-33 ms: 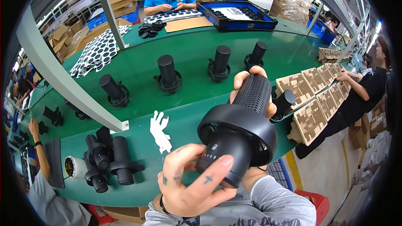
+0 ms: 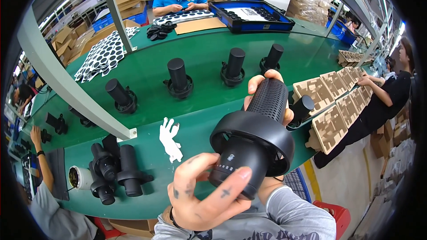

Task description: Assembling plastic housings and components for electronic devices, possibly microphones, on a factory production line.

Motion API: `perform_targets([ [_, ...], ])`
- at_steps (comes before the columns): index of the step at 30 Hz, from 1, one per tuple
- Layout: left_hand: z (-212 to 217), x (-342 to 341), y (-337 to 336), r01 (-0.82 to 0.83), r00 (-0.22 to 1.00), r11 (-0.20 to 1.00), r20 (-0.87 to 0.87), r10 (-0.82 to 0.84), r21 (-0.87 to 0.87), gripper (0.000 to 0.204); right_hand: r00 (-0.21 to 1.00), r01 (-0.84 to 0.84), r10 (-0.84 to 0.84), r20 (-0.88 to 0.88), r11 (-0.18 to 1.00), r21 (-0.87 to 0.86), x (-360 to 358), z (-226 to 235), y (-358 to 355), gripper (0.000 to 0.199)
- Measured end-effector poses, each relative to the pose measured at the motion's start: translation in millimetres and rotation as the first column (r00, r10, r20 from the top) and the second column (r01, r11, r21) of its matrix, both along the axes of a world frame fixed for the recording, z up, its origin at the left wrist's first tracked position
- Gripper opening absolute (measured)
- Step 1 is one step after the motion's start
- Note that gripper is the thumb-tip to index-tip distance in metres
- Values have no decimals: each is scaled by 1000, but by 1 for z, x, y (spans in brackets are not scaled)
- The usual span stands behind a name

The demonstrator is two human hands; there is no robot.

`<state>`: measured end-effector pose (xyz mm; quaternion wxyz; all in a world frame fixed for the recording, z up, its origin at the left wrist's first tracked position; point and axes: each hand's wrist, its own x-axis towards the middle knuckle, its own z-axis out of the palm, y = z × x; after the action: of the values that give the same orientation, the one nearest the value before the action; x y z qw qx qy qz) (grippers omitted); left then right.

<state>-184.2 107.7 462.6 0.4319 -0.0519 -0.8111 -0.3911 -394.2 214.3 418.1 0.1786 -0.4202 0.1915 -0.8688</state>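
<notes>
A black microphone [image 2: 242,140] with a perforated grille and a wide ring around its body is held up at a tilt over the near edge of the bench. My left hand [image 2: 204,191] grips its lower end, thumb on one side and fingers on the other. Small light marks show on that end between them. My right hand [image 2: 288,114] is wrapped around the grille end from behind; its palm is hidden by the microphone. A white glove [image 2: 170,140] lies flat on the bench to the left of the microphone.
Several black microphones [image 2: 179,78] stand along the green bench [image 2: 147,120]. More lie at the near left by a white roll [image 2: 80,177]. Brown moulded trays [image 2: 330,126] line the right side. A metal post [image 2: 75,71] rises at left. Co-workers sit across and at both sides.
The microphone's lower end has turned slightly, its light marks shifting a little to the right, and my left thumb has moved with it. My right hand keeps its place.
</notes>
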Motion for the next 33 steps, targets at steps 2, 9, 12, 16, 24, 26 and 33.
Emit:
perform_targets([
  [2,6,7,-1,36,999,997,-6,-37,-74,55,999,-45,45,-2,998,-46,3,4,-5,86],
  [9,4,-3,3,-29,987,981,-160,-2,-193,51,998,-51,52,38,998,-43,6,1,-4,84],
  [12,7,-4,2,-9,982,971,-185,-36,-238,52,998,-49,51,48,998,-46,8,3,-2,84],
  [16,15,-6,1,-41,981,942,-191,-25,-332,50,998,-40,41,43,998,-39,5,1,-3,87],
  [24,30,-5,0,18,955,829,-236,-180,-560,15,990,-71,79,-114,995,70,-4,-7,-6,92],
  [26,25,-11,0,-7,928,818,-309,-209,-575,16,987,-79,67,-149,994,-80,-1,-7,-15,85],
  [33,1,-17,-20,-28,995,996,-90,36,90,66,946,324,-315,78,912,-250,-2,-2,11,61],
])
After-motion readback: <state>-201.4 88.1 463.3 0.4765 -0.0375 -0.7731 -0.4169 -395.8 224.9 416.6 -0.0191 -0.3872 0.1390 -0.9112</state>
